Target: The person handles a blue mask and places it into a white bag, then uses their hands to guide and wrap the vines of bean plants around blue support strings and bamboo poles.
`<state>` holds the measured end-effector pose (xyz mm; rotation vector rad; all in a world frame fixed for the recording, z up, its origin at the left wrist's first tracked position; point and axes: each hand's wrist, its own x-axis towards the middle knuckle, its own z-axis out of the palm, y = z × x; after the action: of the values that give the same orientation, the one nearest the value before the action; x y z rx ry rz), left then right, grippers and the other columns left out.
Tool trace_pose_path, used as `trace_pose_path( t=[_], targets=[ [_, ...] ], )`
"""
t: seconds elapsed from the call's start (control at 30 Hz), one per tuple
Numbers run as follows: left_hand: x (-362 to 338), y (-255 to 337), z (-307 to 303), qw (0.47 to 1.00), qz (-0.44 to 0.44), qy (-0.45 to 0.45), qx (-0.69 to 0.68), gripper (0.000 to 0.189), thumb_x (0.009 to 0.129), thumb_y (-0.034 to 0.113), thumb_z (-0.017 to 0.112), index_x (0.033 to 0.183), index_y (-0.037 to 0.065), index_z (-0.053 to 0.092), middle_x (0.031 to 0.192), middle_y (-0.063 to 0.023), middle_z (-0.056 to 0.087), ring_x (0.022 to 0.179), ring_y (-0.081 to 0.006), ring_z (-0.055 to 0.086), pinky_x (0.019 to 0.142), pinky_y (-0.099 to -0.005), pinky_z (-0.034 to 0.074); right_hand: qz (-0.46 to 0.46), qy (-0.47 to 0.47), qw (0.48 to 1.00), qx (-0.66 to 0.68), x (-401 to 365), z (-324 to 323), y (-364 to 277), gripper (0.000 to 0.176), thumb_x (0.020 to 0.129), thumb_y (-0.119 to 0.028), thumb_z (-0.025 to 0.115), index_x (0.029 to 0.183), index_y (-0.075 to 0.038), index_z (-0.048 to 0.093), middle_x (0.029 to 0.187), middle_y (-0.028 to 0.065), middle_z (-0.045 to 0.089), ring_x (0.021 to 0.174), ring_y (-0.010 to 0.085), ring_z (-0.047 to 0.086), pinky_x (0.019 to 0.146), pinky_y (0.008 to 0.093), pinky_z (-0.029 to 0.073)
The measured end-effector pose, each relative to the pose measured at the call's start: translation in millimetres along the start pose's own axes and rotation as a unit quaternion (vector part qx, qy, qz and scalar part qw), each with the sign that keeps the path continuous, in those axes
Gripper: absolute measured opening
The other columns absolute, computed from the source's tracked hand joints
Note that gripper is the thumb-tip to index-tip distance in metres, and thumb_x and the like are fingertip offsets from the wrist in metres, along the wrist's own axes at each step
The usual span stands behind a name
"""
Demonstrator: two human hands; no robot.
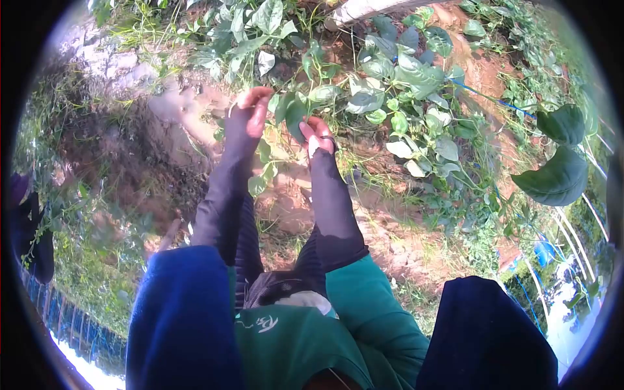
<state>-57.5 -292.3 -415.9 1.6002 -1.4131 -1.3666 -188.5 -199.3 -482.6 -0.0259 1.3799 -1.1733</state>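
I see a person bending over leafy plants [416,78], with a big green leaf [296,112] right between the two hands. The right hand [317,135] is pinching the low edge of the big leaf, with its thumb on top. The left hand [252,107] is just to the left of the big leaf, and its fingers are bent; I can't tell if they grip anything. Some small pale leaves [263,179] hang a little nearer to the person than the big leaf. Past the big leaf, a bit to the right, lies a pale pole [367,10]. Well to the right of the big leaf, a blue string [484,97] runs by two dark leaves [552,175]. Brown dirt [286,198] shows under the big leaf. Closer in than the big leaf are dark sleeves [335,208] and a green shirt [370,292].
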Motion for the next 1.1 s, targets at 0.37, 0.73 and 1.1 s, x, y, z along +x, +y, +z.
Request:
trace_pose_path(
  t=[0.37, 0.73, 1.1],
  targets=[
    [28.6, -20.6, 65.1, 0.908, -0.233, -0.313, -0.154, 0.035, 0.077, 0.034, 0.051, 0.1, 0.008, 0.054, 0.072, 0.0039, 0.052, 0.059, -0.0041, 0.043, 0.054, -0.018, 0.034, 0.011, 0.015, 0.996, -0.088, -22.7, -28.5, -13.8, 0.017, 0.079, -0.013, 0.053, 0.09, 0.0, 0.053, 0.07, 0.0048, 0.057, 0.054, 0.0083, 0.051, 0.045, 0.0208, 0.041],
    [15.8, 19.7, 19.2, 0.789, -0.128, -0.3, -0.521, 0.027, 0.075, 0.014, 0.045, 0.1, 0.005, 0.048, 0.07, -0.0033, 0.046, 0.072, -0.0161, 0.046, 0.087, -0.0358, 0.033, 0.033, 0.11, 0.992, 0.053, -22.0, -38.5, -30.6, 0.02, 0.078, -0.021, 0.055, 0.091, -0.005, 0.054, 0.076, 0.0043, 0.057, 0.059, 0.0133, 0.055, 0.044, 0.0258, 0.044],
    [22.3, -17.3, -83.3, 0.88, -0.152, 0.38, -0.24, 0.052, 0.072, 0.03, 0.061, 0.112, 0.009, 0.036, 0.099, -0.0082, 0.046, 0.09, -0.0207, 0.048, 0.078, -0.0346, 0.041, 0.044, 0.04, 0.998, -0.005, -39.9, -11.2, -45.7, 0.012, 0.079, -0.017, 0.053, 0.082, -0.007, 0.049, 0.069, 0.0057, 0.058, 0.053, 0.0134, 0.054, 0.047, 0.0228, 0.042]
  ],
)
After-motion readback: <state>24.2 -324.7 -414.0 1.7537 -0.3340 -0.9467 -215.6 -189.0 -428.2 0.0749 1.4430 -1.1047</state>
